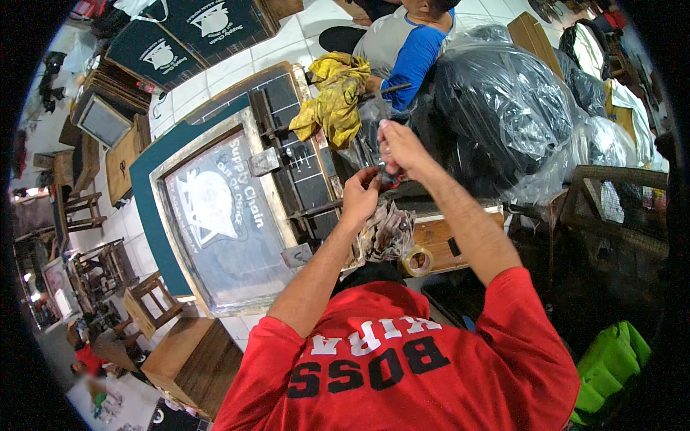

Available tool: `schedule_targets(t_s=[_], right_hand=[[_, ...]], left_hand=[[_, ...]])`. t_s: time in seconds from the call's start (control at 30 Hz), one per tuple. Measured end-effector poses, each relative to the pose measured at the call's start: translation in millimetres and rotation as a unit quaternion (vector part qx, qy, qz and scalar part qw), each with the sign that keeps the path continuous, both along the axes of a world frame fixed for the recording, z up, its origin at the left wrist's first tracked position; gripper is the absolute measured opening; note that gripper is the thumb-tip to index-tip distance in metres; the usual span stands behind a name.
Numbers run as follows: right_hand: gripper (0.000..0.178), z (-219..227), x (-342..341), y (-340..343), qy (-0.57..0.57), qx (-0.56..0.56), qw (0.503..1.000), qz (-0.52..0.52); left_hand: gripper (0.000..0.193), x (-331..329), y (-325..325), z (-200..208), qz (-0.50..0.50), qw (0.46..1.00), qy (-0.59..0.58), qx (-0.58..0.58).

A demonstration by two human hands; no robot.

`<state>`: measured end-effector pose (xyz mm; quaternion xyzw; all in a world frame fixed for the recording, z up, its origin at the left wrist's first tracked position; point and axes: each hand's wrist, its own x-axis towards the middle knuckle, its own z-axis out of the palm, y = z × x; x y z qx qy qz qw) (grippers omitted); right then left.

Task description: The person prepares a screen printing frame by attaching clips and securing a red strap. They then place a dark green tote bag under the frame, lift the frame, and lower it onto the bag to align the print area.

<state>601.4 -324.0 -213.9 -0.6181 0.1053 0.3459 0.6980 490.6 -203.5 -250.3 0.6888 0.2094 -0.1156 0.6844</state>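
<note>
Both my hands meet in front of me, past the crumpled stained rag [388,231]. My left hand [361,192] is closed, its fingers pinched round a small dark thing whose kind I cannot make out; a bit of red shows beside it. My right hand [404,152] is a fist just above and to the right of it, its thumb up; what it grips is mostly hidden. To the left lies a wood-edged printing screen [270,208] with a pale design on its mesh, over dark green fabric [144,169]. A yellow cloth [334,90] hangs beyond my hands.
A tape roll [417,261] lies on a wooden surface [442,241] near my right forearm. Large plastic-wrapped dark bundles [503,108] fill the right. Another person in a blue-sleeved shirt [417,61] sits at the far side. A wooden box [194,366] stands lower left.
</note>
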Motion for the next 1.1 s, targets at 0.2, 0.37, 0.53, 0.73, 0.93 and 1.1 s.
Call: schedule_targets(t_s=[0.2, 0.37, 0.53, 0.73, 0.93, 1.1], right_hand=[[0.040, 1.8, -12.6, 45.5, 0.029, -0.030, 0.994, -0.096], [0.038, 0.6, -16.1, 56.6, -0.007, -0.043, 0.993, -0.107], [0.038, 0.9, -15.5, 60.6, 0.004, -0.040, 0.993, -0.113], [0.039, -0.4, -11.5, 53.5, -0.042, -0.083, 0.993, -0.079], [0.039, 3.7, -6.4, 37.7, -0.022, -0.087, 0.995, -0.042], [0.030, -2.1, -3.5, 31.3, 0.016, 0.008, 0.999, -0.034]], left_hand=[[0.012, -4.6, 6.4, -17.1, 0.018, 0.997, -0.010, -0.076], [0.015, 10.9, 12.4, -19.4, 0.122, 0.979, -0.003, -0.163], [0.023, 35.4, 32.5, -1.8, 0.179, 0.951, 0.031, -0.251], [0.030, 66.3, 41.2, 14.6, 0.154, 0.985, -0.036, -0.066], [0.036, 114.6, 38.0, 20.5, 0.110, 0.993, -0.029, -0.039], [0.041, 146.8, 31.5, 16.7, 0.081, 0.996, -0.038, -0.014]])
